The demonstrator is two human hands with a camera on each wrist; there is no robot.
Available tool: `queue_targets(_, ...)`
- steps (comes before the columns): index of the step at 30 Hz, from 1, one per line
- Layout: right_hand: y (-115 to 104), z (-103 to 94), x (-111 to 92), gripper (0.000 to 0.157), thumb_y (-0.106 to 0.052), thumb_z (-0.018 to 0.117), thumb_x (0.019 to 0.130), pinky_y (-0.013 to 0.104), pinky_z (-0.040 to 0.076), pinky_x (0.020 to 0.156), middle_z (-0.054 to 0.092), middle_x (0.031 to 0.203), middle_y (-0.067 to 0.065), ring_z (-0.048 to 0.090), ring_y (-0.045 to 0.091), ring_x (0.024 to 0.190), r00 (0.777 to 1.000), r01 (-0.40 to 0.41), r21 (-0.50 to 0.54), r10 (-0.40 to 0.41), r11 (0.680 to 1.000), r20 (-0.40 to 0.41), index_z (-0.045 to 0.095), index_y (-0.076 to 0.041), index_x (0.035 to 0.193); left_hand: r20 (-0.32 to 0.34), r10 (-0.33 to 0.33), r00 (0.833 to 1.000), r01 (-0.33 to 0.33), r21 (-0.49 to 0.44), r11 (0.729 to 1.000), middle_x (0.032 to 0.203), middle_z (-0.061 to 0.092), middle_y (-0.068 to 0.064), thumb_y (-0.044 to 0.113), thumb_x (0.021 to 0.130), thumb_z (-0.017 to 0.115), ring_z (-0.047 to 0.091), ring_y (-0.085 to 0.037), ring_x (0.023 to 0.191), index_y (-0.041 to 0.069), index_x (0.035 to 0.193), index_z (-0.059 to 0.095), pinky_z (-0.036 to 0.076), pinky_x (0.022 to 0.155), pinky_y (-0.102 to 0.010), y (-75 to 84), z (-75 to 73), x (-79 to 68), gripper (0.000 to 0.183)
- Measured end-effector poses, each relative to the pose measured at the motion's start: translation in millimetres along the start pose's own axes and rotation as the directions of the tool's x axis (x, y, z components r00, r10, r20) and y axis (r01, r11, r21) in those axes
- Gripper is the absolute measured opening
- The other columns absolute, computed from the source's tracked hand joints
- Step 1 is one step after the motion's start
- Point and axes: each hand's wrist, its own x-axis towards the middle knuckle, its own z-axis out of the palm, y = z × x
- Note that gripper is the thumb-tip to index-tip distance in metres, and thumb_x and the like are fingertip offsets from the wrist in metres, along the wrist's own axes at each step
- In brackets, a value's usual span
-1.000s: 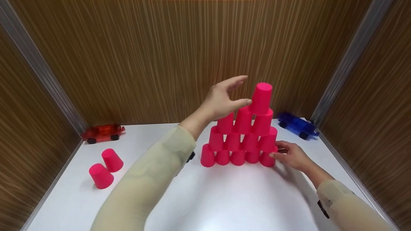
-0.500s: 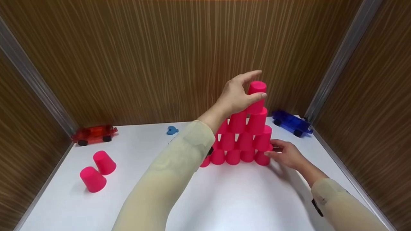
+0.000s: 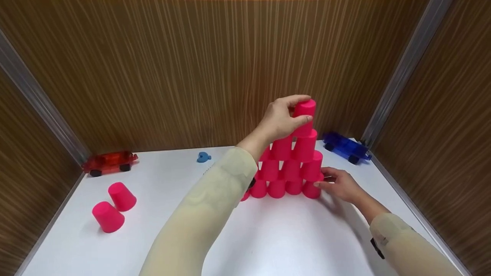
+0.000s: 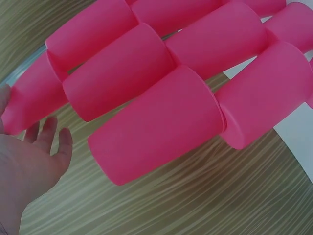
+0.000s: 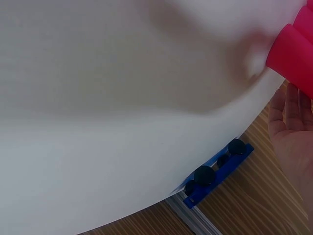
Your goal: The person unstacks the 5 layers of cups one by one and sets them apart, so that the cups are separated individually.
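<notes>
Pink cups (image 3: 278, 188) stand upside down in a stepped wall of several rows. At its upper right, my left hand (image 3: 282, 117) grips the single top cup (image 3: 305, 109), thumb in front and fingers behind. In the left wrist view that cup (image 4: 36, 95) lies between thumb and fingers. Low on the right side, my right hand (image 3: 341, 186) touches the end cup of the bottom row (image 3: 311, 189), thumb along its front. Its fingers look fairly straight in the right wrist view. My left forearm hides the wall's left end.
Two upside-down pink cups (image 3: 122, 197) stand apart on the left. A red toy car chassis (image 3: 109, 163) lies at the back left, a blue one (image 3: 346, 147) at the back right. A small blue piece (image 3: 203, 157) lies near the wood-grain back wall (image 3: 172, 76).
My left hand has moved right onto the top cup, and its fingers have come round it. My right hand keeps its place at the bottom cup. The view has shifted slightly.
</notes>
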Motion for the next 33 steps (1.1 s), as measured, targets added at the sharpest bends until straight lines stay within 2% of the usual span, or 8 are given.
queue_targets(7, 0, 1.4, 8, 0.057, -0.026, 0.079, 0.098, 0.044, 0.060, 0.094, 0.068, 0.131, 0.020, 0.066, 0.042, 0.120, 0.999, 0.043, -0.002, -0.043, 0.999, 0.001, 0.060, -0.001, 0.146, -0.024, 0.023, 0.999, -0.023, -0.006, 1.000, 0.132, 0.065, -0.001, 0.016, 0.100, 0.075, 0.064, -0.016, 0.112, 0.019, 0.152, 0.060, 0.059, 0.087, -0.025, -0.1, -16.0, -8.5, 0.054)
queue_targets(15, 2, -2.9, 13, 0.057, -0.027, 0.077, 0.100, 0.038, 0.061, 0.087, 0.068, 0.130, 0.021, 0.066, 0.043, 0.119, 0.999, 0.045, -0.007, -0.045, 0.999, 0.004, 0.059, 0.000, 0.147, -0.060, 0.057, 0.997, -0.057, -0.004, 0.998, 0.134, 0.064, -0.001, 0.019, 0.099, 0.077, 0.064, -0.018, 0.111, 0.019, 0.152, 0.059, 0.060, 0.088, -0.029, -4.5, -52.0, -30.2, 0.056)
queue_targets(17, 3, -4.7, 15, 0.058, -0.027, 0.076, 0.100, 0.039, 0.061, 0.087, 0.067, 0.131, 0.023, 0.065, 0.044, 0.119, 0.998, 0.059, -0.013, -0.058, 0.998, 0.008, 0.058, 0.002, 0.147, -0.086, 0.067, 0.994, -0.066, 0.010, 0.998, 0.133, 0.064, 0.000, 0.019, 0.099, 0.078, 0.064, -0.018, 0.110, 0.019, 0.151, 0.060, 0.061, 0.087, -0.029, -7.2, -63.2, -38.0, 0.055)
queue_targets(23, 8, -9.6, 17, 0.063, -0.032, 0.078, 0.099, 0.040, 0.061, 0.090, 0.066, 0.133, 0.023, 0.065, 0.044, 0.121, 1.000, 0.025, -0.029, -0.024, 0.999, 0.011, 0.056, 0.000, 0.149, -0.154, 0.089, 0.984, -0.083, 0.046, 0.996, 0.132, 0.066, -0.002, 0.020, 0.096, 0.081, 0.064, -0.020, 0.109, 0.017, 0.149, 0.063, 0.061, 0.088, -0.034, -23.0, -93.1, -64.6, 0.056)
queue_targets(33, 10, -15.7, 19, 0.069, -0.038, 0.078, 0.098, 0.045, 0.061, 0.092, 0.064, 0.137, 0.023, 0.062, 0.044, 0.123, 1.000, -0.010, -0.029, 0.011, 1.000, 0.017, 0.054, -0.001, 0.152, -0.272, 0.037, 0.962, -0.003, 0.125, 0.992, 0.136, 0.064, -0.001, 0.023, 0.091, 0.086, 0.063, -0.020, 0.118, 0.019, 0.149, 0.062, 0.061, 0.092, -0.039, -50.6, -137.4, -123.4, 0.063)
